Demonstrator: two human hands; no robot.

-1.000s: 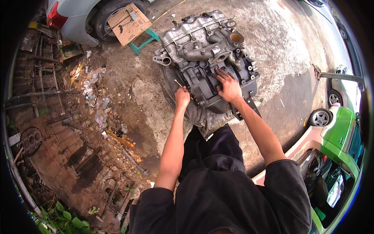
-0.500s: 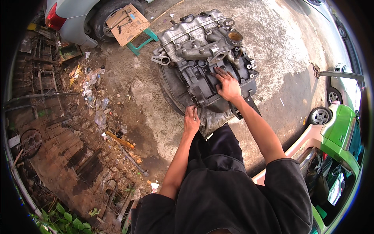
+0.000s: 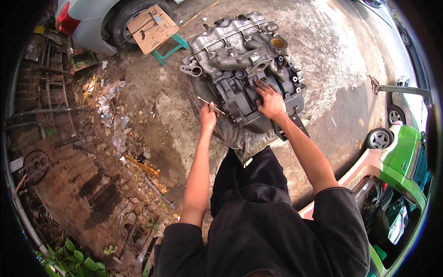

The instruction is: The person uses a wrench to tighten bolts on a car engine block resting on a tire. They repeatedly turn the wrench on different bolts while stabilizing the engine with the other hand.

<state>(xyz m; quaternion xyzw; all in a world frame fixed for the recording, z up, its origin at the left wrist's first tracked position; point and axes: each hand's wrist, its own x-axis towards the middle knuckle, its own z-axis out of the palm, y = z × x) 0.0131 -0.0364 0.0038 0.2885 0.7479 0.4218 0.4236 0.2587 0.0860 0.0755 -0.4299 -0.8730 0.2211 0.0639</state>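
An engine of grey and dark metal sits in front of me on a dark tyre-like round base with a crumpled grey cover at its near side. Beside its left edge, my left hand is closed around a slim silvery wrench, whose ends stick out on both sides of the fingers. The wrench slants down toward the engine's near left corner; whether its tip touches is hard to tell. My right hand rests flat on the engine block, fingers stretched out, below the pipe-like manifold.
Tools lie on a wooden board on a green stool by a silver car. Litter and rubble cover the ground at left, with a metal gasket-like plate. A green car stands at right.
My left hand has moved up and left, away from the engine's near left corner, and the wrench in it now shows clearly. My right hand has stayed in place.
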